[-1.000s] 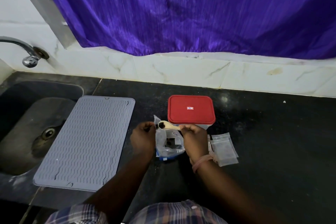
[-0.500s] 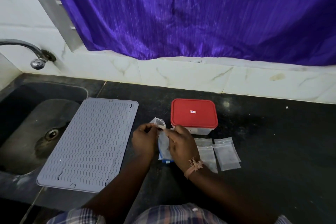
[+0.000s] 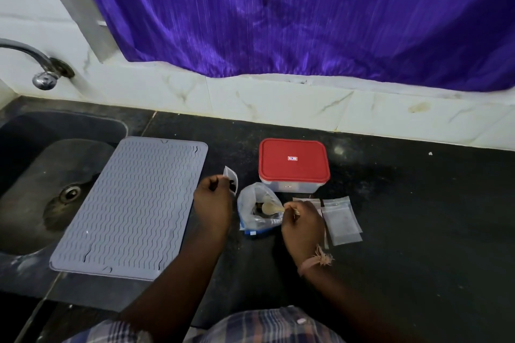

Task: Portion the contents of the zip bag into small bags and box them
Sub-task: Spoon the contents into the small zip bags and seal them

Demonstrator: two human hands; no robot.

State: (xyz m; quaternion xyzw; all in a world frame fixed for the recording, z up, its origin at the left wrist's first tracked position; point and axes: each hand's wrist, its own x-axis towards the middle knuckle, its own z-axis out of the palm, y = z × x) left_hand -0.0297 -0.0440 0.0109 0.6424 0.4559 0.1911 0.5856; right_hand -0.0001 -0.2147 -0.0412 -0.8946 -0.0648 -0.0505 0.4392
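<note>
A clear zip bag (image 3: 257,210) with dark contents stands open on the black counter. My right hand (image 3: 302,224) pinches the handle of a small wooden spoon (image 3: 271,207), whose bowl sits inside the bag's mouth. My left hand (image 3: 213,205) holds a small clear bag (image 3: 231,179) upright, left of the zip bag; some dark bits show in it. Several empty small bags (image 3: 341,221) lie flat to the right of my right hand. A clear box with a red lid (image 3: 292,160) stands shut just behind the zip bag.
A grey ribbed mat (image 3: 131,206) lies left of my hands, partly over the edge of a dark sink (image 3: 41,175) with a tap (image 3: 44,75) above it. A white tiled wall and a purple curtain (image 3: 306,14) bound the counter at the back.
My hands have parted. The left hand drew the small bag away to the left, and the right hand brought the spoon down into the zip bag.
</note>
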